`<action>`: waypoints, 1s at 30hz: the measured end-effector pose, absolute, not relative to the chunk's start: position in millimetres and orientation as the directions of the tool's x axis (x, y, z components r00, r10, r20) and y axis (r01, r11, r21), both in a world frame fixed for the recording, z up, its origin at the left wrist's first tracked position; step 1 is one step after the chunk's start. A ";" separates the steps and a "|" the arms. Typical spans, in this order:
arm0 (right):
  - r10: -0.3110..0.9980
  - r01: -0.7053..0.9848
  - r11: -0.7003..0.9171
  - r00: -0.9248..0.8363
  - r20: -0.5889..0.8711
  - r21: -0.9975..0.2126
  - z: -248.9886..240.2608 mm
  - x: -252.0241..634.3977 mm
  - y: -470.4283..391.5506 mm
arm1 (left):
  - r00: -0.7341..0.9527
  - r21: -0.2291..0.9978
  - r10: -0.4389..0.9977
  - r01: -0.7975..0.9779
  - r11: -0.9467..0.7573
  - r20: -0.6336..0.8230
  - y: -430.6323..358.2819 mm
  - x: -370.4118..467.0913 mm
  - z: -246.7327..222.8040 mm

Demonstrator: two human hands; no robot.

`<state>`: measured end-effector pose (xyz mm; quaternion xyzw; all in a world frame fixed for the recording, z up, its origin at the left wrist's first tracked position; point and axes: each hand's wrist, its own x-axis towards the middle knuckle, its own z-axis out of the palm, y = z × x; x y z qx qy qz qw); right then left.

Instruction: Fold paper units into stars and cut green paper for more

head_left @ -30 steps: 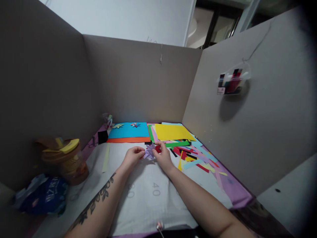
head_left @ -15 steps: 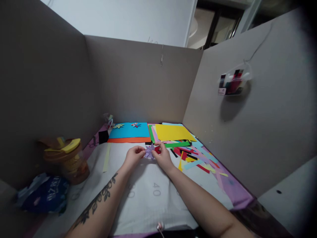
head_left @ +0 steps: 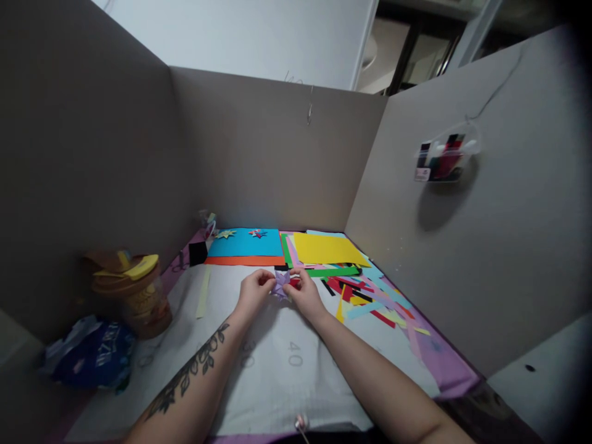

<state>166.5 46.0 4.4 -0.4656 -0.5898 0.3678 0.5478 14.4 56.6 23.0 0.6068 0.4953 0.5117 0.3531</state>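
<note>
A purple folded paper star [head_left: 282,285] is held up between both hands over the white sheet. My left hand [head_left: 254,292] pinches its left side between thumb and fingers. On the other side, my right hand [head_left: 306,295] is closed on the star's right edge, its thumb lying across the front. Some red paper shows behind the right thumb; whether it belongs to the star I cannot tell. Beyond the hands, a pale yellow paper star [head_left: 226,234] and a red, white and blue paper star [head_left: 258,233] rest on blue card [head_left: 245,248].
Yellow card [head_left: 329,249] lies at the back right, with many coloured paper strips [head_left: 365,296] scattered in front. At left are a pale green strip [head_left: 203,295], a brown cup [head_left: 139,299] and a blue packet [head_left: 92,354]. Grey panels [head_left: 277,148] wall the table in.
The view has swung slightly left, so everything sits a little farther right. Both hands keep hold of the purple star, whose points now appear turned or tilted differently.
</note>
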 end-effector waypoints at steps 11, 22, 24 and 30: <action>0.948 0.105 0.311 0.028 0.316 -0.944 4.2 163.8 46.1 | 0.014 0.982 0.982 0.000 -0.187 0.187 56.4 19.4 21.5; 0.967 -0.036 0.255 -0.002 0.255 -0.966 6.2 164.5 47.6 | 0.006 0.992 0.992 -0.028 -0.122 0.123 54.7 19.0 25.3; 0.968 -0.034 0.250 0.003 0.250 -0.968 7.6 164.2 46.9 | -0.002 0.993 0.993 -0.014 -0.119 0.119 54.9 18.4 23.9; 0.970 -0.032 0.245 0.003 0.245 -0.969 6.8 163.1 45.6 | -0.010 0.996 0.996 -0.021 -0.091 0.091 57.1 17.3 22.1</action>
